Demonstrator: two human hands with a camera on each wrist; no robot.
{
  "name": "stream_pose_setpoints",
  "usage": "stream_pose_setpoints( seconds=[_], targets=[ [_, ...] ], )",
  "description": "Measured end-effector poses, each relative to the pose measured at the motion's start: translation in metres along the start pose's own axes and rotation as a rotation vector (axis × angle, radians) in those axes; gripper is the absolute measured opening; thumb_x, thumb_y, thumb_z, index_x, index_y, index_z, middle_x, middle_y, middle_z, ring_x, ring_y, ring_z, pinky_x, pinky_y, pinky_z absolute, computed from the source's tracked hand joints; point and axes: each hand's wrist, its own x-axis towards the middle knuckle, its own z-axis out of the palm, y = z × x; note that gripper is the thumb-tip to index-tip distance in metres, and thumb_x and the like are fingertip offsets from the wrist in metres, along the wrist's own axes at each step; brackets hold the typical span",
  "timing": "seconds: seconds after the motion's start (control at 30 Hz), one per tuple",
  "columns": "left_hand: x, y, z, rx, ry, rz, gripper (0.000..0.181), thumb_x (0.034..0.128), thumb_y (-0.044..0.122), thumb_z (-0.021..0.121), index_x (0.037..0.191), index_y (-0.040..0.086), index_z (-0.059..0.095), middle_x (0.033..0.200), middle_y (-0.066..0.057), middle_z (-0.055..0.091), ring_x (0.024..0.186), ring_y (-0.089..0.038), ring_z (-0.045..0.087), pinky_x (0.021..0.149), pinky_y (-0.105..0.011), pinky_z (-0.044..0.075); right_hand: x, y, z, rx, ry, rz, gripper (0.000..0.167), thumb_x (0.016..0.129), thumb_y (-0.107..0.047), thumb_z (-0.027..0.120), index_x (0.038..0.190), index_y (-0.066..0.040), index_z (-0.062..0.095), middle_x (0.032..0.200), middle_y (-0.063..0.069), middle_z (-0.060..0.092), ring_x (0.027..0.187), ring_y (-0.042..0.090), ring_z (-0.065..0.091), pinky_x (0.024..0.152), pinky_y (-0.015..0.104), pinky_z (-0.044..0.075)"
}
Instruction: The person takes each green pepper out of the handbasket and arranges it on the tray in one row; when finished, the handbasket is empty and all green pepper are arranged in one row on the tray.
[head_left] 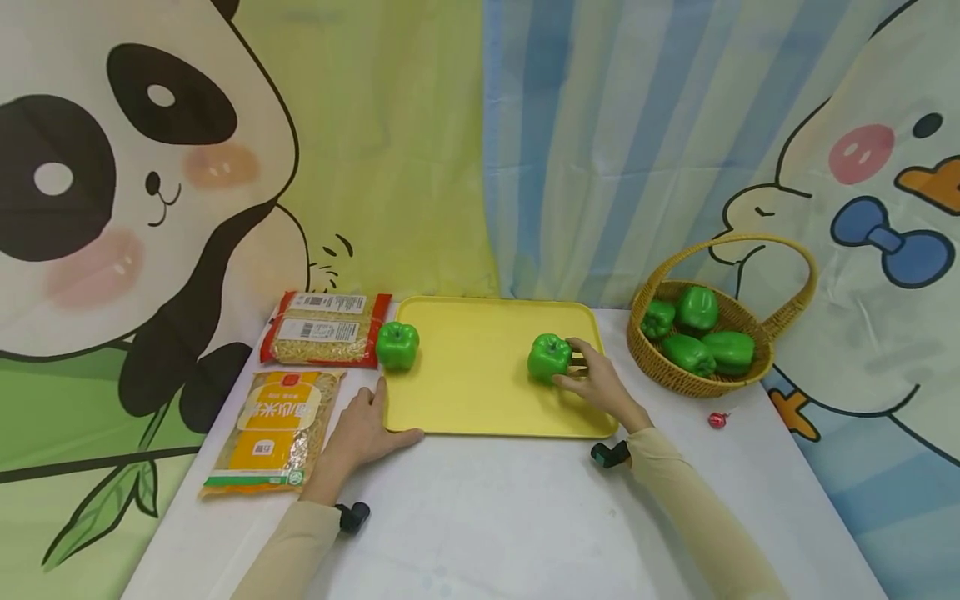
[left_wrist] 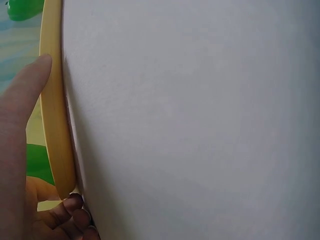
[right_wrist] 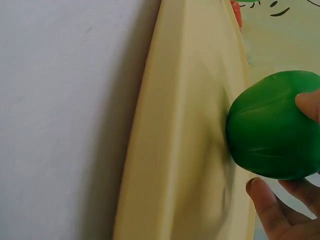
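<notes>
Both hands are kept at the tray's two sides: by the right hand [head_left: 598,382] a green pepper [head_left: 548,360] is pinched between thumb and fingers, while the left hand [head_left: 363,427] is laid unclenched at the near left corner of the yellow tray [head_left: 468,367], its thumb spread along the near edge. The pinched pepper is held over the right part of the tray; whether its base is touching cannot be told. By the left rim a second green pepper [head_left: 397,346] is seen, with a red-edged packet [head_left: 327,329] crowded close beside it. Nearer, an orange-labelled packet [head_left: 273,429] is placed just left of the left hand, and its lower right corner is partly covered by the wrist. On the other side, the space right of the tray is taken up by a wicker basket [head_left: 663,372], in which four green vegetables [head_left: 698,309] are piled; these are overarched by a tall handle [head_left: 793,312]. Below the basket a small red item [head_left: 717,420] is left on the white table [head_left: 487,517], backed by a cartoon-printed cloth [head_left: 420,167].
</notes>
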Motion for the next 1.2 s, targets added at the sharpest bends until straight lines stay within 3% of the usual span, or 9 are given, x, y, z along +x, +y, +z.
stream_pose_setpoints(
  seconds=[0.5,1.2],
  targets=[
    [0.001,0.0,0.0,0.004,-0.004,0.002,0.133,0.0703,0.082,0.068,0.159,-0.003,0.016,0.118,-0.023,0.05,0.089,-0.027,0.049,0.074,-0.037,0.041,0.037,-0.019,0.027,0.002,-0.081,-0.036,0.075,0.09,-0.025,0.076,0.151,-0.007,0.037,0.146,0.02,0.05,0.116,0.039,0.066,0.087,0.038,0.059],
    [0.0,0.0,-0.001,-0.01,-0.009,-0.006,0.134,0.0692,0.082,0.069,0.159,-0.001,0.016,0.116,-0.02,0.049,0.09,-0.026,0.048,0.074,-0.036,0.04,0.09,-0.057,0.083,0.045,-0.227,-0.073,0.076,0.091,-0.027,0.074,0.154,-0.01,0.034,0.151,0.016,0.047,0.125,0.036,0.061,0.093,0.041,0.057]
  ],
)
